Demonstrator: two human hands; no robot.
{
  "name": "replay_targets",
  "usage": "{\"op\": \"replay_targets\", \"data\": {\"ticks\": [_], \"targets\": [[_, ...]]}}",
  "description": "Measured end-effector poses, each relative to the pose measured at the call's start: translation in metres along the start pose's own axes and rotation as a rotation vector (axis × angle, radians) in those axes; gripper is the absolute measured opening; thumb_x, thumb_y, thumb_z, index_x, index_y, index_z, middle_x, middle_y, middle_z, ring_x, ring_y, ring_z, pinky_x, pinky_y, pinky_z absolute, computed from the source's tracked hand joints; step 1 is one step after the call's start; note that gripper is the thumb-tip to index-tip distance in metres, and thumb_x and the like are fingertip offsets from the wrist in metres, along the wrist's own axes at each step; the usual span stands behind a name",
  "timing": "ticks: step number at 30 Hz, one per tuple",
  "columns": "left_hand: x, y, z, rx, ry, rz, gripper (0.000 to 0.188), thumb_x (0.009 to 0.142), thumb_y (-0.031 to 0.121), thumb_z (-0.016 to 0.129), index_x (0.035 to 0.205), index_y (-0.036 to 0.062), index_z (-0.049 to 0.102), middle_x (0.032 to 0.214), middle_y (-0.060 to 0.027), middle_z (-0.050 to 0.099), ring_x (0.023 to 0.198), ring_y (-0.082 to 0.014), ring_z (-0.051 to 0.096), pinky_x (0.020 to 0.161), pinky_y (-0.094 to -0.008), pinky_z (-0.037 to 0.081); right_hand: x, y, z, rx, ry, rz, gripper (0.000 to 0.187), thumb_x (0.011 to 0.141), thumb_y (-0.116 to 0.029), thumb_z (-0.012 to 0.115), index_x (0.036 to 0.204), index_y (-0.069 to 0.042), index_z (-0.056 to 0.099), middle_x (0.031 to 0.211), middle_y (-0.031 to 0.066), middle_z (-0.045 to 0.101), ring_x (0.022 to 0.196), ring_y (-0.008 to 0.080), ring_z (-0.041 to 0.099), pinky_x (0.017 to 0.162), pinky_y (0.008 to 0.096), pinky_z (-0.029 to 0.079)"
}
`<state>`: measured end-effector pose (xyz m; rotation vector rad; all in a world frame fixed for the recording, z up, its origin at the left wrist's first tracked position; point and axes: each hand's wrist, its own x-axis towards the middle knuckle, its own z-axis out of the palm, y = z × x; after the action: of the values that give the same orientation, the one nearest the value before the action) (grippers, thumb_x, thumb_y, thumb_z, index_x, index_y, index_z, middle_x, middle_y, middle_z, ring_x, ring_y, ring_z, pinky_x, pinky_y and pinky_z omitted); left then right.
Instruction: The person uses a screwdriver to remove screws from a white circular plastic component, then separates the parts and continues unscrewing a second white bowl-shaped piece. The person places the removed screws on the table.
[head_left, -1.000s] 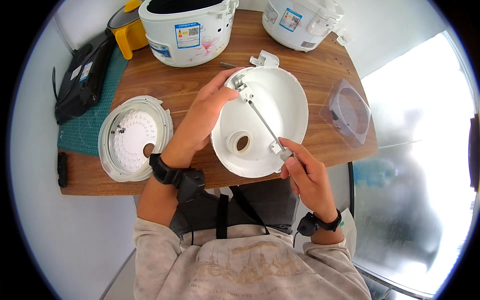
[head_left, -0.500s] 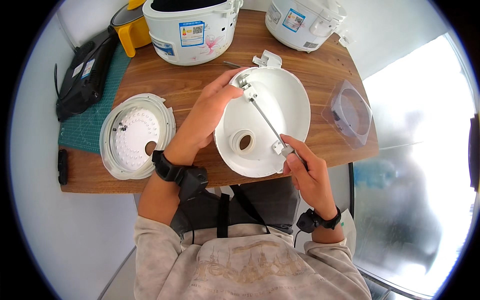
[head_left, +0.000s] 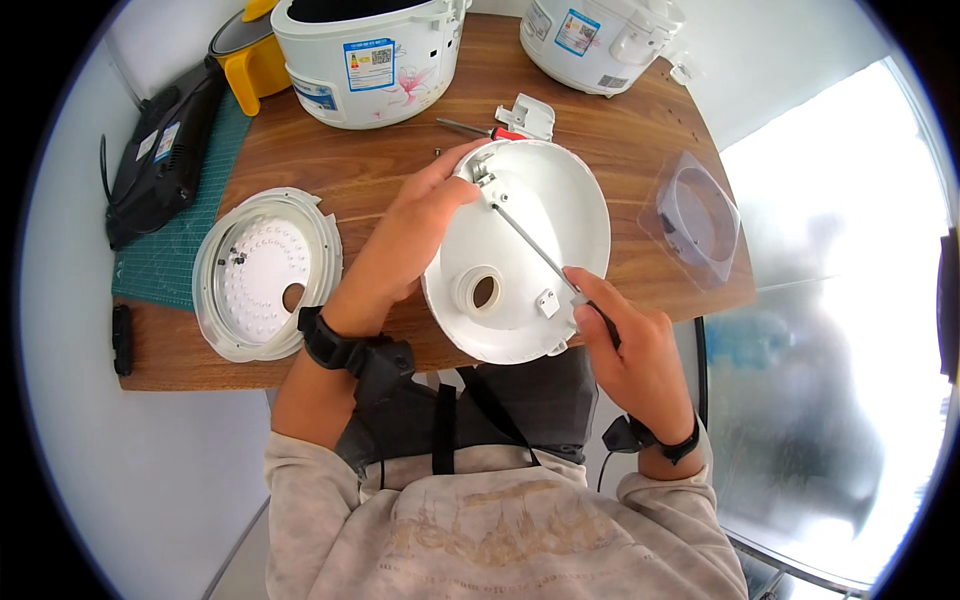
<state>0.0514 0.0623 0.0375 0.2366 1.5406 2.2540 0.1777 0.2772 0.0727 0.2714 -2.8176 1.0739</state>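
Observation:
A white, bowl-shaped rice cooker lid shell (head_left: 565, 205) is tilted up at the table's front edge, its hollow inside facing me. My left hand (head_left: 422, 222) grips the shell's upper left rim, thumb inside beside a small metal hinge piece (head_left: 483, 172). In my right hand (head_left: 635, 345) is a screwdriver (head_left: 538, 248), its shaft slanting up and left across the shell. Its tip is at or close to a screw spot near the hinge; whether it touches cannot be made out. Lower in the shell are a round collar with a hole (head_left: 480, 291) and a small white bracket (head_left: 546, 303).
Left lies a round inner lid plate (head_left: 262, 280) with small dark screws on it. Behind the shell are a red-handled screwdriver (head_left: 465, 127) and a white plastic latch part (head_left: 530, 117). Two rice cooker bodies (head_left: 420, 75) (head_left: 600, 50) stand at the back; a clear plastic ring (head_left: 700, 215) lies right.
The shell has tipped slightly toward me, showing more of the red-handled screwdriver behind it. My right hand has shifted a little right and down with its screwdriver, uncovering the small bracket.

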Motion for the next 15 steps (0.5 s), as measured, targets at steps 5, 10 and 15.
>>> {"op": "replay_targets", "data": {"ticks": [5,10,15], "targets": [[0.001,0.0,-0.002,-0.004,-0.016,-0.005,0.051,0.094,0.013,0.045,0.144,0.0032,0.053,0.118,-0.011,0.067,0.102,-0.0163,0.064,0.087,-0.0282,0.051,0.01,0.001,-0.018,-0.206,-0.035,-0.091,0.033,0.093,-0.012,0.066,0.125,-0.015,0.068,0.075,0.0123,0.067,0.062,0.0335,0.064,0.056,0.0421,0.049],[0.001,0.001,-0.001,-0.027,-0.037,0.0,0.053,0.091,0.012,0.045,0.143,0.003,0.054,0.115,-0.0105,0.068,0.097,-0.015,0.065,0.083,-0.0272,0.052,0.027,0.007,-0.04,-0.423,-0.096,-0.245,0.039,0.087,-0.011,0.07,0.125,-0.021,0.07,0.072,0.0078,0.063,0.058,0.0291,0.061,0.052,0.04,0.047],[0.002,-0.003,-0.003,0.007,-0.075,-0.026,0.055,0.09,0.011,0.046,0.144,0.0027,0.054,0.112,-0.0101,0.069,0.093,-0.0135,0.065,0.079,-0.0258,0.052,0.048,-0.006,-0.069,-0.662,-0.226,-0.272,0.046,0.083,-0.003,0.07,0.125,-0.022,0.071,0.08,0.0057,0.063,0.062,0.0278,0.06,0.056,0.0394,0.046]]}}
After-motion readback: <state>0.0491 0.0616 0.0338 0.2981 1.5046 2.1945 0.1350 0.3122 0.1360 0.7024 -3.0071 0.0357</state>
